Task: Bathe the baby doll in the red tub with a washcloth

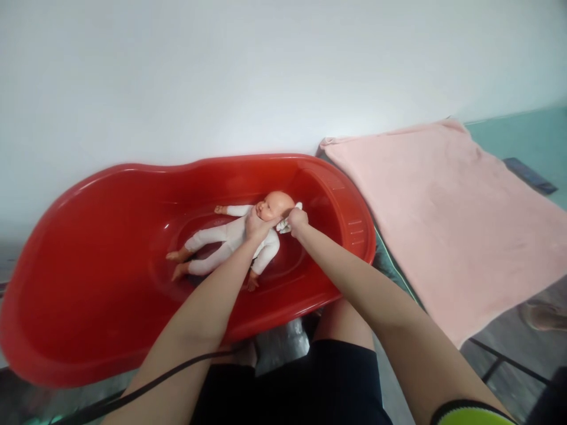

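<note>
A baby doll (237, 232) with a white cloth body lies on its back in a red baby bathtub (84, 254), its head to the right and its feet to the left. My left hand (257, 225) is closed around the doll at its neck and chin. Beside the back of the doll's head, my right hand (298, 221) grips a crumpled white cloth (283, 225), most of it hidden by the fingers. Whether the cloth touches the head, I cannot tell.
A pink towel (447, 206) is spread on a green surface (522, 136) to the right of the tub. A dark flat object (529, 175) lies by the towel's far edge. A white wall (221, 77) rises behind. A black cable (168, 375) crosses near my left forearm.
</note>
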Action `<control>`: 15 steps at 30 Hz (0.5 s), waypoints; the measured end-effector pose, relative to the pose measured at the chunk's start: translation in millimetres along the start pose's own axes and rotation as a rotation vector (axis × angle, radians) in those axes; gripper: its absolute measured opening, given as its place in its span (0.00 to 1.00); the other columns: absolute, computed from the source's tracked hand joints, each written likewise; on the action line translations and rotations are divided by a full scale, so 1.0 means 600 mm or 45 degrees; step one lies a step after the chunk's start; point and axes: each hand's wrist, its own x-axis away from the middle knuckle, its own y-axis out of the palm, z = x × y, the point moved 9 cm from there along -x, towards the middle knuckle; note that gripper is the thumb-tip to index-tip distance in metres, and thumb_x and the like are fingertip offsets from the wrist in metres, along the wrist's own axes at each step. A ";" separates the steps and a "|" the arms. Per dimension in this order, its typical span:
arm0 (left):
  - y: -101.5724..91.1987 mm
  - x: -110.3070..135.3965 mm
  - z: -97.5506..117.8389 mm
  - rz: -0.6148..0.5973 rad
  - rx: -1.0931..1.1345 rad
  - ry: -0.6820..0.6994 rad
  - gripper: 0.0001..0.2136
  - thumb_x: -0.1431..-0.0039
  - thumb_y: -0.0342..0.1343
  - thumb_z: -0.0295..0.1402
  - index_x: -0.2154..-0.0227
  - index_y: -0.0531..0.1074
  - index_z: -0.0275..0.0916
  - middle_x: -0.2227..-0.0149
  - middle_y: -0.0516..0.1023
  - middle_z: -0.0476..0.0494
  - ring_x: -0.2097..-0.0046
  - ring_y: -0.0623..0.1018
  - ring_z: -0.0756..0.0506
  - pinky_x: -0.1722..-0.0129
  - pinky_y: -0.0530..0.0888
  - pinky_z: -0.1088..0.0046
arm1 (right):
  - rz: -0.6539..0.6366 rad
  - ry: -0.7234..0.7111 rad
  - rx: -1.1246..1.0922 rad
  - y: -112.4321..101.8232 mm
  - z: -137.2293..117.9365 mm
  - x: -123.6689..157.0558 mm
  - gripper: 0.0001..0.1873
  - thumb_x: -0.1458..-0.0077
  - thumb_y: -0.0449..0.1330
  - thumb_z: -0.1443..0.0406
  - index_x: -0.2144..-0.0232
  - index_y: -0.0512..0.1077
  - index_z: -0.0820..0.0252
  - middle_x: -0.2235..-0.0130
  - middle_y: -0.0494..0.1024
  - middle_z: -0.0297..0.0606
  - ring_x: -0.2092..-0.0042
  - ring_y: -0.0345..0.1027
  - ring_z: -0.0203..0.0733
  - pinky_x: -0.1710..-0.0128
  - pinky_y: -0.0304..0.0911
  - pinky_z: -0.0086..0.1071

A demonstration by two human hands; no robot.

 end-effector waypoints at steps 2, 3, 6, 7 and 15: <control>-0.001 0.003 0.001 0.005 0.014 -0.050 0.43 0.49 0.82 0.43 0.32 0.69 0.45 0.37 0.79 0.36 0.34 0.79 0.33 0.32 0.73 0.57 | 0.089 -0.197 0.205 -0.009 -0.022 0.015 0.36 0.18 0.34 0.50 0.33 0.68 0.68 0.64 0.82 0.49 0.65 0.82 0.51 0.61 0.81 0.41; -0.001 0.005 0.003 -0.003 0.012 -0.065 0.44 0.50 0.82 0.42 0.32 0.69 0.44 0.38 0.80 0.37 0.35 0.79 0.33 0.33 0.74 0.58 | 0.138 -0.332 0.330 -0.012 -0.039 0.022 0.34 0.18 0.36 0.53 0.28 0.66 0.66 0.56 0.85 0.53 0.58 0.84 0.52 0.53 0.82 0.43; 0.003 0.013 0.017 -0.057 -0.044 -0.063 0.46 0.54 0.84 0.41 0.33 0.69 0.44 0.40 0.82 0.37 0.37 0.81 0.34 0.36 0.75 0.60 | 0.240 -0.713 0.696 -0.006 -0.087 0.044 0.33 0.20 0.40 0.58 0.21 0.62 0.59 0.32 0.76 0.54 0.34 0.76 0.57 0.30 0.69 0.49; 0.005 0.016 0.023 -0.076 -0.080 -0.051 0.46 0.55 0.84 0.40 0.33 0.70 0.44 0.42 0.83 0.38 0.38 0.82 0.34 0.37 0.74 0.60 | 0.233 -0.784 0.796 0.000 -0.097 0.045 0.33 0.20 0.40 0.58 0.21 0.63 0.58 0.28 0.73 0.53 0.30 0.71 0.60 0.27 0.64 0.53; 0.006 0.036 0.054 -0.091 -0.239 0.021 0.44 0.54 0.85 0.44 0.38 0.69 0.45 0.41 0.83 0.37 0.38 0.81 0.30 0.31 0.67 0.54 | -0.013 -0.782 1.082 0.021 -0.140 -0.020 0.30 0.20 0.44 0.55 0.35 0.80 0.60 0.38 0.83 0.52 0.38 0.77 0.60 0.36 0.69 0.46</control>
